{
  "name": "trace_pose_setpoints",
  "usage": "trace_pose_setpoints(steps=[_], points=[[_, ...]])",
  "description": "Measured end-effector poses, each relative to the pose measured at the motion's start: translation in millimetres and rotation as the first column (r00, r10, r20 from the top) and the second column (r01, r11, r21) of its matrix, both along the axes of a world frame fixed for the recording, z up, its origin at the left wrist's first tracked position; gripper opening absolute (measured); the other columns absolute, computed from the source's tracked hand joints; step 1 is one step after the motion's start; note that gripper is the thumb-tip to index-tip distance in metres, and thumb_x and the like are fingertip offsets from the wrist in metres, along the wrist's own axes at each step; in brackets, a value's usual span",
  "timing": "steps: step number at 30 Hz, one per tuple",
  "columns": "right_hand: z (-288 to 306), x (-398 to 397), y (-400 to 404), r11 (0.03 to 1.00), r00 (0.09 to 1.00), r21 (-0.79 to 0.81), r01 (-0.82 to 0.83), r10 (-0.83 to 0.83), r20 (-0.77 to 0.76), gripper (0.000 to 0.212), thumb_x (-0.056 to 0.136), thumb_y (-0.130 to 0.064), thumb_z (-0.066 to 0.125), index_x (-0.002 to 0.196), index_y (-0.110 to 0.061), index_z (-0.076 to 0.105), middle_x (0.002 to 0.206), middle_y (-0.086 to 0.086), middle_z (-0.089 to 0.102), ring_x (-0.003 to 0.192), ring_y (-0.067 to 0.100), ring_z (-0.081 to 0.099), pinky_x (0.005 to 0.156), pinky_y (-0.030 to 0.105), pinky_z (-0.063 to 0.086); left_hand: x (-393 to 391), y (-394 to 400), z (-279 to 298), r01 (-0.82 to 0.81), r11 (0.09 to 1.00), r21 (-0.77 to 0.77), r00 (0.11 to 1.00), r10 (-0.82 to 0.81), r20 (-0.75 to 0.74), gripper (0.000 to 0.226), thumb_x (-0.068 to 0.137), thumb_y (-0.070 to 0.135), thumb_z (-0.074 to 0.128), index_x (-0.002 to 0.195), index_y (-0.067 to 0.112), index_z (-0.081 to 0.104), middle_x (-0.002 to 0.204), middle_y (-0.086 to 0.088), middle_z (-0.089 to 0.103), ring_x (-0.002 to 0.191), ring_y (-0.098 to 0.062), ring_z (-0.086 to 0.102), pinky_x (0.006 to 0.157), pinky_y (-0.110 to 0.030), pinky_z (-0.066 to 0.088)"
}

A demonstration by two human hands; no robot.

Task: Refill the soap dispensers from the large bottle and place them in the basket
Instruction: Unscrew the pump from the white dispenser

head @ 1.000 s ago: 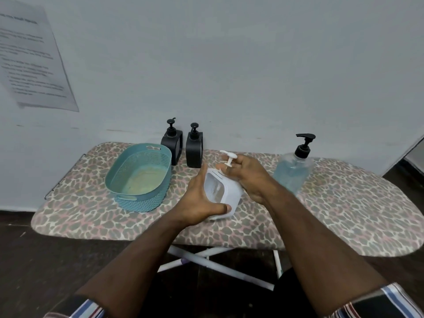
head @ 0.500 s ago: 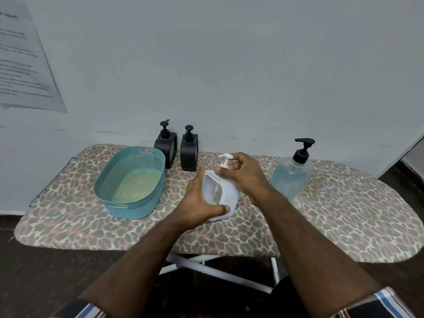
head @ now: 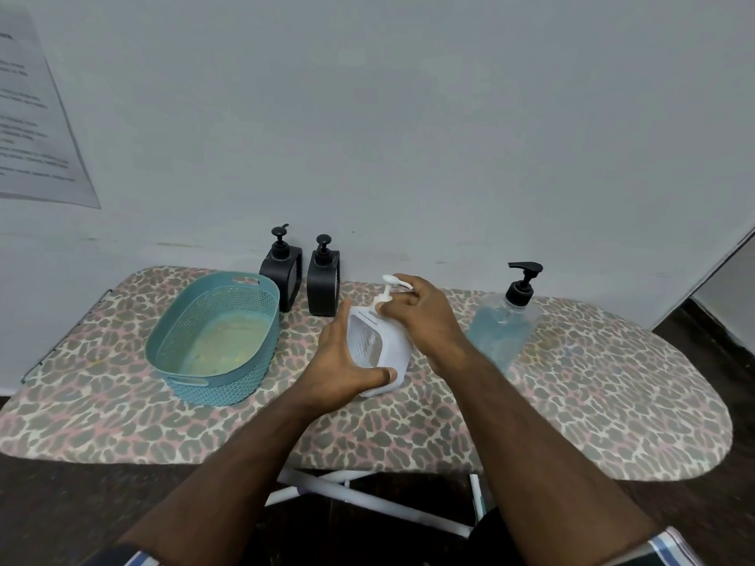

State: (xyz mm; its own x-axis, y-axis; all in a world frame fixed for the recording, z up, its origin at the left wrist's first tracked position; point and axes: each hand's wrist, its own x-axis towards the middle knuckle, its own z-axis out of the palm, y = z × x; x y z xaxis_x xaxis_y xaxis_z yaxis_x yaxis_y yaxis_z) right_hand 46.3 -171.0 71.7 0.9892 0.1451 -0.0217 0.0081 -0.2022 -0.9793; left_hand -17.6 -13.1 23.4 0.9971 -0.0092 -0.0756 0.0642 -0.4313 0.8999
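Item in hand: white soap dispenser (head: pixel 386 347), squarish, with a clear side window, standing slightly tilted on the ironing board (head: pixel 592 394) near its middle, between the teal basket (head: pixel 212 341) and the large bottle (head: pixel 500 332).

Holds: our left hand (head: pixel 341 367) wraps the body, thumb across the front low down. Our right hand (head: pixel 421 316) has its fingers curled round the white pump (head: pixel 388 288) at the neck, as if to unscrew it.

Handling, as we judge it: rigid plastic shell, light while little is in it, smooth and likely slick if soap gets on it. Best held round the flat sides of the body. The pump stem looks thin, so turn at the collar rather than pull on the spout.

Also present: two black dispensers (head: pixel 302 271) upright at the wall, just behind the basket. The basket holds no dispenser yet. The large bottle is upright, its black pump on, with pale blue liquid inside.
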Motion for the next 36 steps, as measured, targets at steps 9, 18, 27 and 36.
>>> trace_pose_setpoints(steps=[9,18,27,36], points=[[-0.8,3.3,1.6,0.999,0.999,0.021,0.039,-0.039,-0.018,0.067,0.077,-0.022,0.083,0.138,-0.027,0.055,0.105,0.0,0.072,0.098,0.016,0.071,0.092,0.046,0.059,0.8,1.2,1.7,0.013,0.999,-0.035,1.0,-0.012,0.028,0.13,0.076,0.03,0.09,0.163,0.035,-0.006,0.151,0.017,0.018,0.139,0.001,0.017,0.108,-0.026,0.023],[0.7,1.2,3.1,0.998,0.998,-0.001,0.059,-0.059,-0.009,0.074,0.081,-0.021,0.083,0.146,-0.024,0.047,0.107,0.001,0.069,0.099,0.017,0.069,0.092,0.041,0.058,-3.8,1.3,4.2,0.026,1.0,-0.007,0.999,-0.026,0.044,0.13,0.076,0.032,0.09,0.164,0.036,-0.007,0.165,0.01,0.013,0.137,0.002,0.015,0.109,-0.027,0.022],[2.4,1.8,5.7,0.996,0.997,-0.041,0.079,-0.079,-0.001,0.067,0.074,-0.03,0.085,0.135,-0.024,0.058,0.101,-0.003,0.069,0.095,0.017,0.07,0.088,0.042,0.059,-3.4,2.0,2.8,0.03,1.0,-0.006,0.999,-0.03,0.04,0.133,0.075,0.034,0.091,0.164,0.035,-0.008,0.166,0.011,0.012,0.141,0.002,0.014,0.11,-0.026,0.022],[-5.1,3.9,4.0,1.0,0.999,-0.004,-0.014,0.013,-0.034,0.028,0.079,-0.018,0.087,0.103,-0.016,0.073,0.087,-0.003,0.077,0.079,0.011,0.074,0.08,0.033,0.062,1.5,-4.6,-5.2,-0.112,0.99,0.086,0.99,0.104,0.099,0.147,0.061,0.041,0.098,0.164,0.022,-0.007,0.156,-0.001,0.021,0.148,-0.016,0.02,0.119,-0.035,0.028]])
